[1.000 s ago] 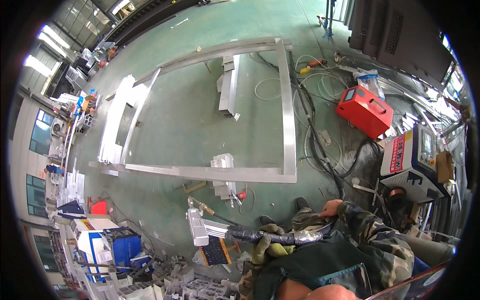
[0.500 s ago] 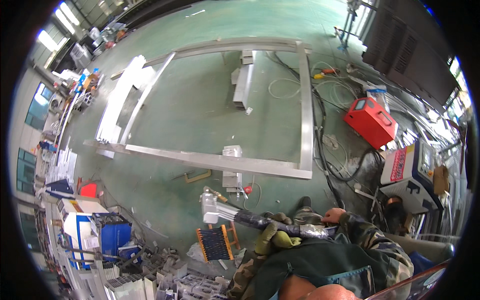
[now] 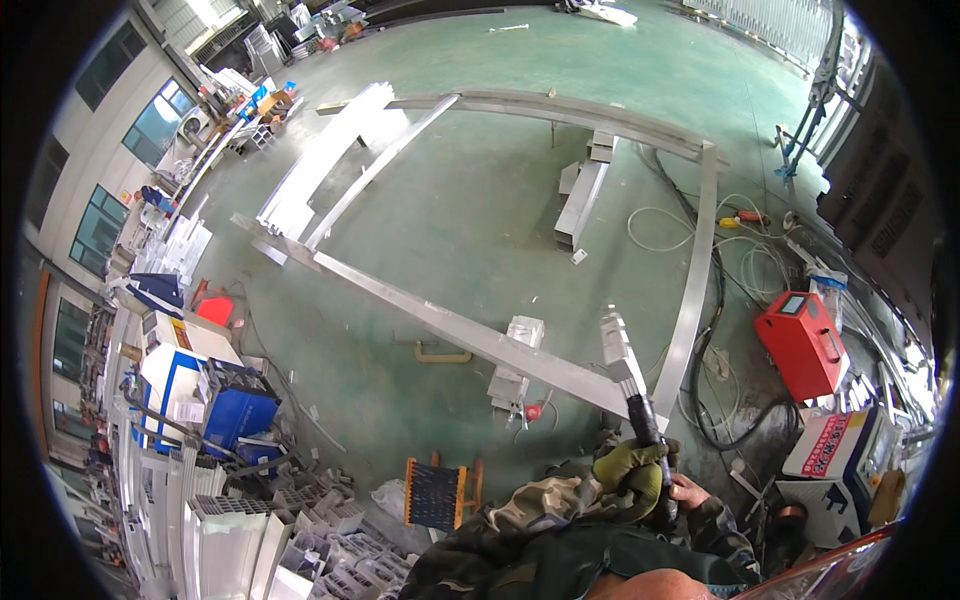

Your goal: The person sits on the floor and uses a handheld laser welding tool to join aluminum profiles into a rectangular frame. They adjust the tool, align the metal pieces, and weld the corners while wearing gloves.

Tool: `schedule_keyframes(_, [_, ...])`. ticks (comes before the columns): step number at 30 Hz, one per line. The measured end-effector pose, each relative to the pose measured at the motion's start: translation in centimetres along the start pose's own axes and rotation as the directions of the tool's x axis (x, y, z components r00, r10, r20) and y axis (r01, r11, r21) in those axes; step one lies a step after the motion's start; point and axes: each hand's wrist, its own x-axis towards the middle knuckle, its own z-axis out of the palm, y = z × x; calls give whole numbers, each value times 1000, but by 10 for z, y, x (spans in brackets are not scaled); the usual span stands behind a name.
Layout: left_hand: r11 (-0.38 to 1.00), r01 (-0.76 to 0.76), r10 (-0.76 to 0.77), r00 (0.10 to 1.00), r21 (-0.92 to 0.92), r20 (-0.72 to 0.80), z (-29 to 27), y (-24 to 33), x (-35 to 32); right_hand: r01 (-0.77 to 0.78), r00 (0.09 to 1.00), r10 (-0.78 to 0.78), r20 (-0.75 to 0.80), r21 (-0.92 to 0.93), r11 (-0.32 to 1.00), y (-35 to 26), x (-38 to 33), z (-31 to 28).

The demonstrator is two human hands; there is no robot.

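A hand-held welding gun (image 3: 640, 405) with a silver-white head (image 3: 618, 345) and a black-wrapped handle points up and away from my body. My left hand (image 3: 636, 474), in an olive-green glove, is closed round the handle. My bare right hand (image 3: 688, 492) is just right of the glove, its fingers curled against the lower end of the handle. Beyond the hands lies a large rectangular metal frame (image 3: 455, 320); the gun's head overlaps its near right corner in the view. Part of my right hand's grip is hidden behind the handle.
An orange-and-black folding stool (image 3: 436, 495) stands left of my body. A red box-shaped machine (image 3: 800, 343) and black cables (image 3: 712, 370) lie to the right. Blue-and-white equipment (image 3: 235, 405) and stacked metal profiles (image 3: 225, 530) fill the left. A C-clamp (image 3: 443, 355) lies by the frame.
The gun has swung from pointing left to pointing away from me, with my gloved left hand on it. My right hand has come to the gun's lower end. My view has turned.
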Motion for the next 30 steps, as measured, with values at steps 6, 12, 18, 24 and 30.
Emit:
schedule_keyframes(6, [805,155,-98,987,573,-128,2,41,88,9,945,-129,-301,-370,929,-33,33,-41])
schedule_keyframes(12, [308,189,-156,977,932,-147,-23,36,174,-16,777,-109,-620,-193,981,-35,21,-88])
schedule_keyframes(18, [552,142,-160,985,821,-63,-121,11,222,-153,633,-64,-771,-207,966,-57,21,-172])
schedule_keyframes(24, [729,399,-70,852,557,-518,-145,77,253,-345,411,4,-912,-152,926,8,60,-310])
schedule_keyframes(30, [510,752,-129,547,417,-827,-178,131,291,-566,309,87,-947,-110,817,22,117,-365])
